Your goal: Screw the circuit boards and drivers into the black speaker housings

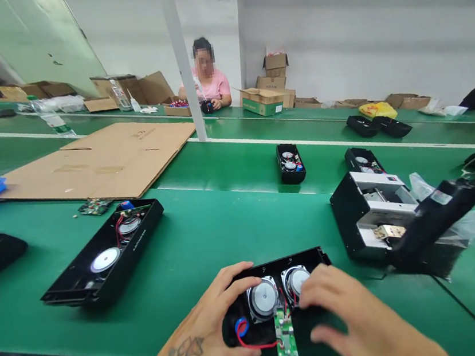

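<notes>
A black speaker housing (260,332) lies in front of me at the table's near edge, its inside facing up. Two round silver speaker drivers, a left one (264,297) and a right one (297,281), sit in it. My left hand (212,322) grips the housing's left end, fingers along the far rim and thumb on the near side. A narrow green circuit board (286,342) sticks out over the near rim; a red wire (258,346) runs from it to a blue round part (241,326). My right hand (344,309) has its fingertips at the right driver, thumb apart.
Another opened speaker housing (106,257) lies to the left, beside a flat cardboard sheet (101,160). A black-and-white machine (376,218) stands right, with a black tool handle (437,222) before it. Farther back are more housings (291,164), a white post (182,63) and a seated co-worker (212,83).
</notes>
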A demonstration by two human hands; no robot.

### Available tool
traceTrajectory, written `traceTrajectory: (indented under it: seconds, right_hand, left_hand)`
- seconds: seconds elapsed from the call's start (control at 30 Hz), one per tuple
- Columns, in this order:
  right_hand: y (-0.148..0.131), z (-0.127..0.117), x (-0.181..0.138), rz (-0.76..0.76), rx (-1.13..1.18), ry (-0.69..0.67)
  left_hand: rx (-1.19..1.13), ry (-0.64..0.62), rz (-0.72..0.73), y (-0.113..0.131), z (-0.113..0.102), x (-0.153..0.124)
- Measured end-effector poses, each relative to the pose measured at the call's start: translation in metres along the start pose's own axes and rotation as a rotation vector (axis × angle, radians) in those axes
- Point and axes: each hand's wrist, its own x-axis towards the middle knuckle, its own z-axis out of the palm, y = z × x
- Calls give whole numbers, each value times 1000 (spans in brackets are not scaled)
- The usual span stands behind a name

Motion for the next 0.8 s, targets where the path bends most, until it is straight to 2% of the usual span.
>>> traceTrajectory:
  seconds: [0.07,0.13,0.23,0.3,0.37,0.47,0.53,0.63,0.8]
  right_hand:
    - [-6,25,-6,-198,-21,119]
    - [-9,41,-4,-256,37,256]
    - [-8,38,3,7,158,445]
    - [-7,25,6,102,173,484]
    - [-7,13,7,3,140,392]
    - [-9,2,5,-183,0,167]
    - [-11,2,4,-209,-141,61]
    - [-13,7,3,-185,-289,-17]
    - [-13,17,1,-144,-280,-92]
  left_hand:
    - [-22,-25,-9,5,1,6]
    - [-61,-54,-26,12,1,11]
    - [-106,-41,-73,21,1,17]
    - [-103,18,-108,25,6,20]
    - [-85,108,-107,27,13,23]
    - [-59,248,-77,27,26,24]
    - [-33,294,-37,28,30,23]
    - [62,233,57,33,29,16]
    - [342,29,148,36,35,8]
